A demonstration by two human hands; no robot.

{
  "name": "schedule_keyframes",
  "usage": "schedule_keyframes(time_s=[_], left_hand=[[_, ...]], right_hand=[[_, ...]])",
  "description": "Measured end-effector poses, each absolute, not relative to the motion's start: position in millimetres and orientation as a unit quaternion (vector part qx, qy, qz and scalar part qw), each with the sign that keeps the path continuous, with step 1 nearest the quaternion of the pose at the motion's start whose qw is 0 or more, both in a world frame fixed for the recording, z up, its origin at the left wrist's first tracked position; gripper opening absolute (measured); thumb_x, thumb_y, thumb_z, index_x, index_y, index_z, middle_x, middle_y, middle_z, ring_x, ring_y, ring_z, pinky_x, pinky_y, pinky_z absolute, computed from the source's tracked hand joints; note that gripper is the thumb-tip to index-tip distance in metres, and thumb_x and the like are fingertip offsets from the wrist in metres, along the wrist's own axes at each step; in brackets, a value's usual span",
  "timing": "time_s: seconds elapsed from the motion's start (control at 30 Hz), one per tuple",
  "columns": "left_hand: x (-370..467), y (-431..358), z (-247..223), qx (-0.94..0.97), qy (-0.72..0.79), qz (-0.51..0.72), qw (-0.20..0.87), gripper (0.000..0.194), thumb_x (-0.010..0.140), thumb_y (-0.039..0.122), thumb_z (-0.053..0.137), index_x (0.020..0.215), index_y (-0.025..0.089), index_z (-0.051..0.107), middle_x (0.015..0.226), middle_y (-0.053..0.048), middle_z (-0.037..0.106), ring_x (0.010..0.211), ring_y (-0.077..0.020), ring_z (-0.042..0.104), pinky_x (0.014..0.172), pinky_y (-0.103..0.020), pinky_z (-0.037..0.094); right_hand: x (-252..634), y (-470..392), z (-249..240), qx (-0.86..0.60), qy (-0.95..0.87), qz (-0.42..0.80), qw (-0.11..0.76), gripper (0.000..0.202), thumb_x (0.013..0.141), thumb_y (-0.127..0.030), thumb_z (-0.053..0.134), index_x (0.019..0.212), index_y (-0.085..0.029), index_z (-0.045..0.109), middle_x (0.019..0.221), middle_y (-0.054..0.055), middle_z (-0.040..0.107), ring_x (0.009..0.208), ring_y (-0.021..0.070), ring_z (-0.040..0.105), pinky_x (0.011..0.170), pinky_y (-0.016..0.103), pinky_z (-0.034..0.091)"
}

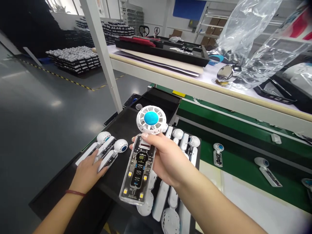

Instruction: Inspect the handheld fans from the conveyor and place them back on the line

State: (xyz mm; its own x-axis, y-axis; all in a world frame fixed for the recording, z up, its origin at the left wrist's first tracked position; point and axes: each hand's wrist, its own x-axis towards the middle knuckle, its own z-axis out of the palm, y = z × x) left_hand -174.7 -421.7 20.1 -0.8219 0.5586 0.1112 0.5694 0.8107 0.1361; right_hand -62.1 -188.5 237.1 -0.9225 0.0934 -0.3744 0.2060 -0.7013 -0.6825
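My right hand (165, 156) is closed around a handheld fan (137, 172), thumb across the top of its clear body. Circuit parts and a small display show through the casing; its round white head with a blue centre (151, 118) points up. Lower left, my left hand (89, 170) rests with fingers spread on a small group of similar white fans (106, 148) lying on the black tray (119, 125). Whether its fingers grip one of them, I cannot tell. More fans (162, 198) lie in rows on the tray's right side, partly hidden by my right arm.
Right of the tray runs a green conveyor belt (235, 162) carrying several fans. A white shelf (170, 74) above it holds a black tray, a round mirror (225, 73) and clear plastic bags (258, 55). A white post (101, 48) rises at left. Stacked trays (73, 58) stand behind.
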Motion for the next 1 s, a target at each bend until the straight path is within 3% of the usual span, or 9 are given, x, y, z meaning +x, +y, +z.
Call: schedule_keyframes(time_s=[0.07,0.2,0.33,0.4,0.47,0.6,0.77,0.87,1.0], left_hand=[[-171.9,-421.2,18.4,-0.286,-0.953,-0.091,0.04,0.035,0.078,0.041,0.046,0.086,0.012,0.064,0.13,-0.024,0.041,0.109,-0.0399,0.047,0.09,-0.052,0.037],[-162.8,-414.2,26.9,-0.251,-0.954,-0.132,0.092,0.029,0.078,0.04,0.046,0.092,0.018,0.06,0.128,-0.014,0.044,0.122,-0.0406,0.031,0.099,-0.058,0.025],[-132.7,-389.3,65.4,-0.265,-0.928,-0.233,0.12,0.029,0.082,0.034,0.041,0.103,0.019,0.055,0.13,-0.014,0.038,0.129,-0.0343,0.022,0.107,-0.05,0.017],[-107.7,-369.5,94.6,-0.274,-0.888,-0.365,0.054,0.029,0.083,0.036,0.041,0.106,0.023,0.055,0.13,-0.01,0.04,0.126,-0.03,0.03,0.107,-0.045,0.019],[-79.5,-347.8,124.5,-0.249,-0.808,-0.528,-0.084,0.03,0.084,0.043,0.039,0.106,0.03,0.056,0.125,-0.003,0.048,0.12,-0.0267,0.039,0.103,-0.04,0.028],[-31.9,-308.6,165.1,-0.127,-0.58,-0.732,-0.333,0.051,0.073,0.067,0.039,0.104,0.031,0.059,0.099,-0.002,0.062,0.096,-0.0272,0.055,0.076,-0.034,0.048],[-5.8,-272.3,169.6,-0.138,-0.534,-0.748,-0.368,0.049,0.062,0.064,0.059,0.098,0.031,0.058,0.07,0.0,0.062,0.063,-0.0192,0.057,0.057,-0.028,0.047],[1.1,-261.2,165.8,-0.125,-0.584,-0.718,-0.358,0.04,0.065,0.051,0.065,0.097,0.027,0.056,0.078,-0.001,0.063,0.06,-0.0157,0.056,0.059,-0.027,0.045],[-8.8,-276.9,149.7,-0.075,-0.698,-0.652,-0.287,0.042,0.074,0.052,0.052,0.104,0.023,0.052,0.085,-0.004,0.064,0.067,-0.0178,0.057,0.065,-0.028,0.046]], right_hand=[[-59.6,-186.0,238.0,0.194,0.383,-0.903,0.035,0.013,0.079,-0.013,0.05,0.091,-0.016,0.054,0.077,0.002,0.062,0.07,0.0147,0.06,0.065,0.029,0.05],[-52.6,-179.8,238.4,0.173,0.394,-0.902,0.035,0.012,0.076,-0.016,0.052,0.088,-0.013,0.056,0.074,0.005,0.063,0.07,0.0163,0.06,0.062,0.028,0.049],[-44.0,-174.3,239.4,0.149,0.384,-0.911,0.033,0.013,0.074,-0.015,0.054,0.087,-0.015,0.056,0.077,0.004,0.063,0.071,0.0162,0.061,0.062,0.027,0.05],[-39.2,-170.9,240.2,0.147,0.382,-0.912,0.032,0.012,0.074,-0.014,0.053,0.086,-0.015,0.056,0.077,0.004,0.063,0.07,0.0153,0.061,0.062,0.026,0.05],[-33.8,-165.5,240.6,0.138,0.379,-0.915,0.03,0.012,0.075,-0.013,0.052,0.086,-0.014,0.056,0.077,0.004,0.063,0.071,0.0156,0.061,0.063,0.027,0.05],[-20.3,-148.7,240.5,0.13,0.379,-0.916,0.03,0.019,0.075,-0.016,0.053,0.094,-0.017,0.054,0.08,0.003,0.064,0.075,0.017,0.062,0.064,0.029,0.05],[-1.0,-128.2,243.4,0.133,0.404,-0.905,0.021,0.025,0.074,-0.021,0.057,0.099,-0.019,0.053,0.086,0.003,0.064,0.082,0.0181,0.061,0.069,0.031,0.05],[8.1,-111.7,233.8,0.105,0.474,-0.874,0.028,0.031,0.076,-0.031,0.058,0.106,-0.022,0.054,0.1,0.004,0.063,0.092,0.0194,0.058,0.08,0.035,0.047],[11.6,-53.0,174.5,0.161,0.64,-0.751,-0.009,0.05,0.079,-0.049,0.049,0.125,-0.028,0.043,0.126,0.004,0.05,0.115,0.0217,0.047,0.096,0.041,0.036]])
